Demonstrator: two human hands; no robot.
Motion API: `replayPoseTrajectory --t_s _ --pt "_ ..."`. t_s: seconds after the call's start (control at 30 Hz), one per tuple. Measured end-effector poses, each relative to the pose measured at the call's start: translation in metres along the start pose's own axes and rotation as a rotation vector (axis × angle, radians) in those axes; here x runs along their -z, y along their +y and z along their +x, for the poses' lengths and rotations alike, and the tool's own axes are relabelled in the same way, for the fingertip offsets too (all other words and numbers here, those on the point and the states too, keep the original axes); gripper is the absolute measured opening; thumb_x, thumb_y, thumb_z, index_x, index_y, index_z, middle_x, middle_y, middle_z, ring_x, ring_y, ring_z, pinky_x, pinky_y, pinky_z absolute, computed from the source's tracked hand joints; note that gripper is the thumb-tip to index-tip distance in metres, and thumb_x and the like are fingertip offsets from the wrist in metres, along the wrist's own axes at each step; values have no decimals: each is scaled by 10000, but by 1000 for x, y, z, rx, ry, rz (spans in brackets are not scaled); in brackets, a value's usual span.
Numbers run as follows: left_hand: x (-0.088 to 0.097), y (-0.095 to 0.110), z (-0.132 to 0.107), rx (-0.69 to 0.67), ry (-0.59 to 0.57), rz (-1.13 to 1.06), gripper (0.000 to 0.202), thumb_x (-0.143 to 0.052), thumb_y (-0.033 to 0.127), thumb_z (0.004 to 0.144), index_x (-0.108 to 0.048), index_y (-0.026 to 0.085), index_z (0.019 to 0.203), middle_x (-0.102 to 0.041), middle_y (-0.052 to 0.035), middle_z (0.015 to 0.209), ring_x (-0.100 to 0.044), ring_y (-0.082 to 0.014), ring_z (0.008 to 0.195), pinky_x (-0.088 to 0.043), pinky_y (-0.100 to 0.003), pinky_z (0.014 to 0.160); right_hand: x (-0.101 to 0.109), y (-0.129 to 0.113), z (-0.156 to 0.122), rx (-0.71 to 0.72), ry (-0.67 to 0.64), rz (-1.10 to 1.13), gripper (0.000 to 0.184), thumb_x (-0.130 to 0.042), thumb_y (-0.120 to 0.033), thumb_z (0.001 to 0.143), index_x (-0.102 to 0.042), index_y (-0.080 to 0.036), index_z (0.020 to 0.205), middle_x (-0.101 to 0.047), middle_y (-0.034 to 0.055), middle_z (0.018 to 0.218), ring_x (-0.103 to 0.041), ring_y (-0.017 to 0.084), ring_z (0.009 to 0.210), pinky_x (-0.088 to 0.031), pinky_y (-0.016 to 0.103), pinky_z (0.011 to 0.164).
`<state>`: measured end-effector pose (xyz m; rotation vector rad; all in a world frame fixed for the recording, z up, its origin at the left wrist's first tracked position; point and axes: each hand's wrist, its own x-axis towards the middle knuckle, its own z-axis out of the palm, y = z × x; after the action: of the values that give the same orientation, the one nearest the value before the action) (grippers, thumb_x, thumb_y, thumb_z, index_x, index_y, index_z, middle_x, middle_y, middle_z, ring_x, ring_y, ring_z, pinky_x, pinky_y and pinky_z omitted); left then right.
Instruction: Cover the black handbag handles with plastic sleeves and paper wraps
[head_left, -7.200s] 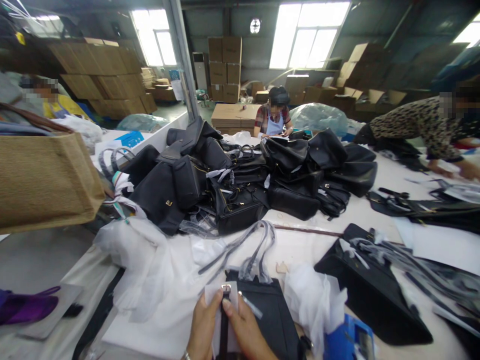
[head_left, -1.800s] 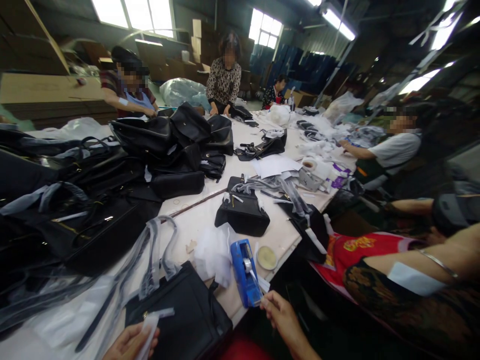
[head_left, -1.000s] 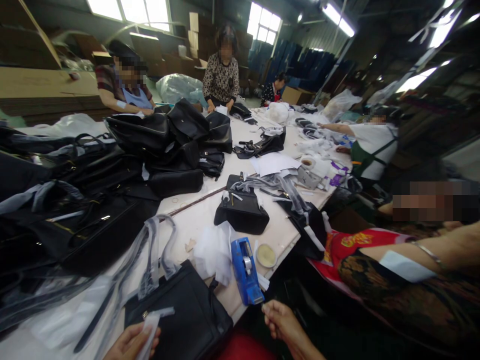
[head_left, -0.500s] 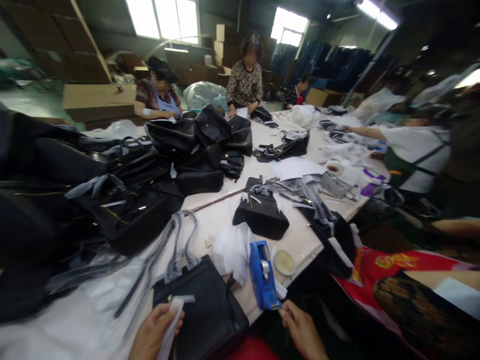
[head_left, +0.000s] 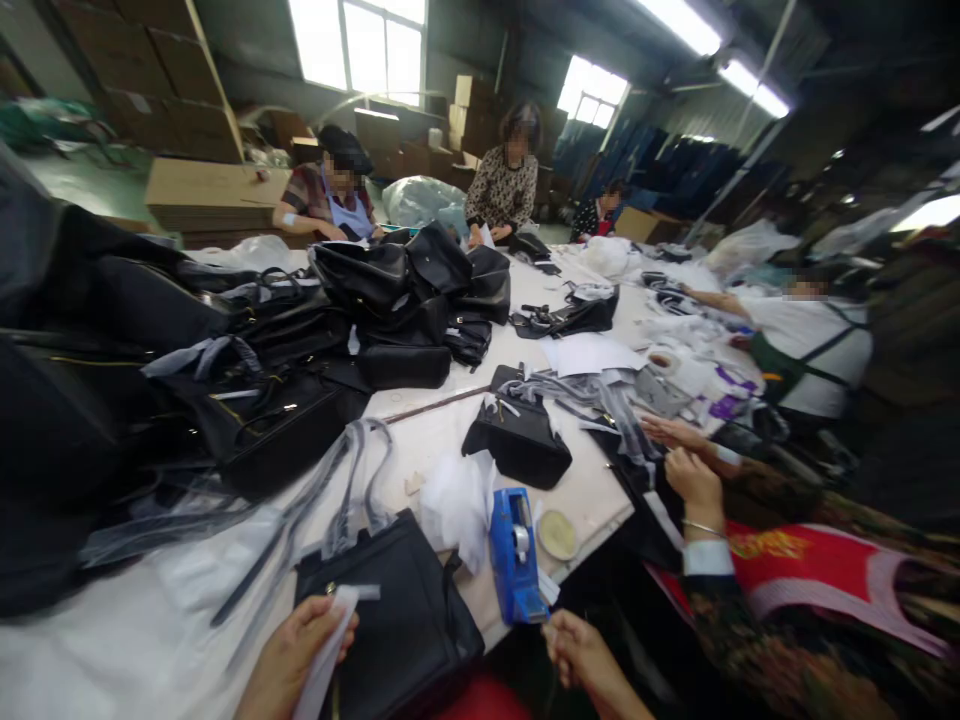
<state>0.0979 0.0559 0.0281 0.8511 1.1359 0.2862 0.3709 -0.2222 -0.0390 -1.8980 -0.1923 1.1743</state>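
My left hand is closed on a white paper strip that lies over a black handbag at the table's near edge. The bag's handles are wrapped in clear plastic. My right hand is pinched just below the front end of a blue tape dispenser, apparently on a bit of tape too small to make out. White tissue lies beside the dispenser.
A large pile of black handbags covers the left and middle of the white table. A round lid and another black bag lie near the dispenser. A neighbour's hands work at the right edge; other people sit around the table.
The view swung from the bag strap to the right. My right hand went to the tape dispenser and stays at its front; my left kept the white strip. The neighbour's hands came to the table edge.
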Motion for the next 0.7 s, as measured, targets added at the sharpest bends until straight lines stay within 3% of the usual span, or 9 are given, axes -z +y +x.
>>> replayPoseTrajectory --t_s 0.23,0.4,0.5,0.6,0.7 --pt "-3 4 2 57 27 -2 410 -832 407 576 -667 129 828 -725 -46 742 -656 -170 673 -529 -235 629 1 13 7 -44 -6 76 492 -636 -652 620 -450 -203 696 -527 -68 544 -369 36 371 -284 172 407" --pt "-5 5 4 58 4 30 391 -818 409 594 -664 129 820 -722 -51 747 -663 -187 680 -532 -257 634 0 22 16 -83 71 18 320 -602 -493 625 -473 -202 656 -528 -52 499 -358 50 349 -274 178 377" --pt "-4 7 0 40 1 23 372 -809 407 611 -662 131 813 -717 -50 745 -654 -179 675 -522 -256 635 -10 29 15 -124 85 -33 296 -587 -478 590 -462 -211 610 -481 -58 447 -312 54 324 -251 189 352" --pt "-2 8 -6 8 -5 -14 351 -775 426 655 -661 139 822 -715 -52 754 -643 -164 667 -507 -248 636 -23 21 1 -83 -21 -74 365 -589 -559 609 -477 -214 641 -488 -57 478 -335 63 352 -275 199 376" --pt "-1 7 -8 -43 -19 -53 322 -731 445 699 -648 149 795 -708 -52 742 -637 -158 652 -494 -249 621 -40 -14 -16 115 -188 -165 421 -544 -632 717 -522 -212 687 -533 -32 553 -415 89 432 -316 217 436"
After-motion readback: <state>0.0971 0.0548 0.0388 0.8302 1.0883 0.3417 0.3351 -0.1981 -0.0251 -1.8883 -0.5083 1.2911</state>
